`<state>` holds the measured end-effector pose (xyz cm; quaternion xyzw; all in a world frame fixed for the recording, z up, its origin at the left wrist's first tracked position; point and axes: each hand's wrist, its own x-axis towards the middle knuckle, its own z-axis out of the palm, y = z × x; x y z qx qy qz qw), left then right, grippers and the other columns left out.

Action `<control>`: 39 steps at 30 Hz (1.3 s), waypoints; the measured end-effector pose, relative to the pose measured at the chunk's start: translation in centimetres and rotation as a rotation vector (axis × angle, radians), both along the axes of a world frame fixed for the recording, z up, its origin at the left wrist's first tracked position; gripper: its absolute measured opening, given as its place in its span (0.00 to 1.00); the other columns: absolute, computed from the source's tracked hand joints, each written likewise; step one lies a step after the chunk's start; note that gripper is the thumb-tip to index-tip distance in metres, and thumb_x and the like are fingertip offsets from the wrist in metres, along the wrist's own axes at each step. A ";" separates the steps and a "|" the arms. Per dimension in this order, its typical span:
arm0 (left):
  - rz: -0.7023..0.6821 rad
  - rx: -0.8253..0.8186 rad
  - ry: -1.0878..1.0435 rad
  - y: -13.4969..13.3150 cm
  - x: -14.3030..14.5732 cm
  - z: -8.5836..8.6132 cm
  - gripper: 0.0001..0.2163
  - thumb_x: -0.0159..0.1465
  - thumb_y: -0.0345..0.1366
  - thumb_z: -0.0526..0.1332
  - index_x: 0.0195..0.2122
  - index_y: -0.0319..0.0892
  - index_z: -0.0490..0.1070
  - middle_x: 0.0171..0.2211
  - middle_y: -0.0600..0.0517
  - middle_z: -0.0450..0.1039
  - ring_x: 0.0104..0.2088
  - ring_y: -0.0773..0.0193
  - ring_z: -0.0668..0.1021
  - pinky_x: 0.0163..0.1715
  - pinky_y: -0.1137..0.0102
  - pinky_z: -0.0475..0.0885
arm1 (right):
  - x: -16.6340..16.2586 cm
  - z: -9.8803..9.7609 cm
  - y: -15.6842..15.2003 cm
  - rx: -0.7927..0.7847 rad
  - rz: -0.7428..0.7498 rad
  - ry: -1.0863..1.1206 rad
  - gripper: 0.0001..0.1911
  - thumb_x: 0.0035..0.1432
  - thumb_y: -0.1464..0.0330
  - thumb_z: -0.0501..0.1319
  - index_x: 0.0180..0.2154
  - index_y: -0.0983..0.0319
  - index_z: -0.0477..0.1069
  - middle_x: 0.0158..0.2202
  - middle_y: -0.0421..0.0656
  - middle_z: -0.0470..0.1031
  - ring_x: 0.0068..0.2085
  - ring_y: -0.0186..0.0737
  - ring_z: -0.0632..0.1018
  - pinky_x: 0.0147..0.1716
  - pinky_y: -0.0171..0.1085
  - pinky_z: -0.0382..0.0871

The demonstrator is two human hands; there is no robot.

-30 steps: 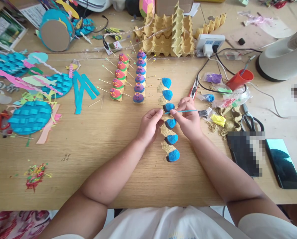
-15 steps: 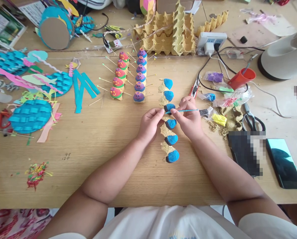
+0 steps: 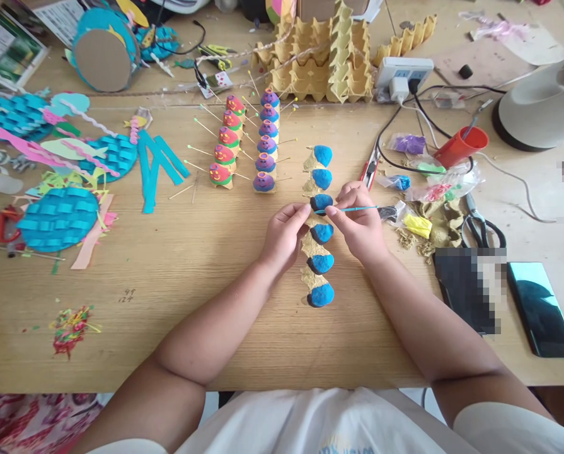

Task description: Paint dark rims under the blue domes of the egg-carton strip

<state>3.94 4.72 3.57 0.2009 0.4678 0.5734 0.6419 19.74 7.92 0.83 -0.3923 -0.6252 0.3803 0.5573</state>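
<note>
A long egg-carton strip [image 3: 314, 247] lies upright in my view, its several cups capped with blue clay and dark along their lower edges. My left hand [image 3: 283, 234] pinches the strip's left side at the third cup, thumb and fingers closed on it. Between the thumb and fingers of my right hand [image 3: 361, 222] is a thin blue stick-like tool [image 3: 357, 209]. Its inner end is at the right side of the third cup, mostly hidden by my thumb. Beyond my hands stand a red-and-green caterpillar [image 3: 224, 153] and a purple-and-blue caterpillar [image 3: 266, 145], with pins sticking out sideways.
Egg cartons [image 3: 305, 69] and a power strip [image 3: 404, 72] sit at the back. To the right are a utility knife [image 3: 370, 167], a red cup [image 3: 464, 146], clay packets [image 3: 416, 225], scissors [image 3: 480, 227] and a phone [image 3: 541, 309]. Woven blue discs [image 3: 59, 217] lie left.
The tool's inner end has drawn back to the right across the third cup. The near end of the strip has shifted slightly left. Both hands keep their grips.
</note>
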 end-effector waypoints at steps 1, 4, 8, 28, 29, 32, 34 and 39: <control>0.000 0.011 -0.009 0.0 0.0 0.0 0.16 0.62 0.40 0.79 0.27 0.42 0.75 0.21 0.57 0.71 0.22 0.71 0.75 0.25 0.75 0.71 | 0.0 0.0 0.0 -0.006 0.013 0.006 0.26 0.60 0.43 0.74 0.31 0.55 0.71 0.40 0.40 0.66 0.45 0.43 0.73 0.56 0.48 0.72; -0.016 0.040 -0.033 -0.1 0.0 -0.1 0.15 0.62 0.41 0.79 0.28 0.41 0.76 0.23 0.56 0.74 0.23 0.72 0.75 0.25 0.75 0.70 | 0.0 0.2 0.0 -0.005 0.003 -0.028 0.27 0.60 0.41 0.73 0.31 0.55 0.70 0.40 0.41 0.66 0.46 0.44 0.73 0.55 0.49 0.72; -0.032 0.047 -0.051 -0.1 -0.2 -0.4 0.15 0.62 0.42 0.79 0.29 0.42 0.77 0.24 0.56 0.76 0.23 0.71 0.75 0.25 0.75 0.70 | -0.1 0.5 -0.1 0.025 -0.039 -0.069 0.25 0.62 0.43 0.72 0.31 0.55 0.71 0.40 0.41 0.66 0.47 0.45 0.73 0.56 0.49 0.71; -0.139 0.026 -0.061 -0.1 -0.9 -0.5 0.18 0.62 0.55 0.77 0.32 0.47 0.76 0.29 0.53 0.78 0.27 0.65 0.77 0.31 0.68 0.74 | -0.2 0.0 0.0 -0.059 -0.005 0.030 0.28 0.59 0.40 0.73 0.32 0.55 0.70 0.40 0.40 0.66 0.45 0.43 0.72 0.54 0.48 0.72; -0.162 0.016 -0.077 -0.1 -0.9 -0.4 0.19 0.62 0.56 0.76 0.32 0.47 0.77 0.28 0.53 0.78 0.27 0.65 0.77 0.30 0.68 0.74 | -0.2 0.0 0.1 -0.068 -0.002 0.059 0.28 0.59 0.40 0.73 0.31 0.55 0.69 0.40 0.40 0.65 0.44 0.42 0.72 0.52 0.47 0.72; -0.224 -0.038 -0.103 0.0 -1.0 -0.2 0.20 0.61 0.59 0.76 0.33 0.48 0.78 0.27 0.53 0.77 0.26 0.62 0.79 0.29 0.66 0.74 | -0.3 -0.2 0.1 -0.086 0.001 0.126 0.29 0.59 0.40 0.73 0.31 0.56 0.67 0.39 0.40 0.64 0.42 0.41 0.71 0.48 0.46 0.72; -0.246 -0.063 -0.114 0.1 -1.1 -0.1 0.20 0.61 0.60 0.76 0.34 0.49 0.79 0.26 0.52 0.77 0.26 0.60 0.79 0.29 0.65 0.74 | -0.3 -0.1 0.1 -0.092 0.016 0.134 0.30 0.58 0.40 0.74 0.30 0.56 0.66 0.39 0.39 0.64 0.41 0.41 0.71 0.47 0.46 0.72; -0.288 -0.058 -0.190 0.1 -1.2 -0.3 0.17 0.62 0.57 0.75 0.36 0.49 0.81 0.29 0.51 0.81 0.27 0.60 0.80 0.29 0.65 0.75 | -0.5 0.1 0.0 -0.085 0.042 0.136 0.28 0.58 0.43 0.76 0.30 0.56 0.68 0.38 0.39 0.65 0.42 0.41 0.72 0.48 0.46 0.72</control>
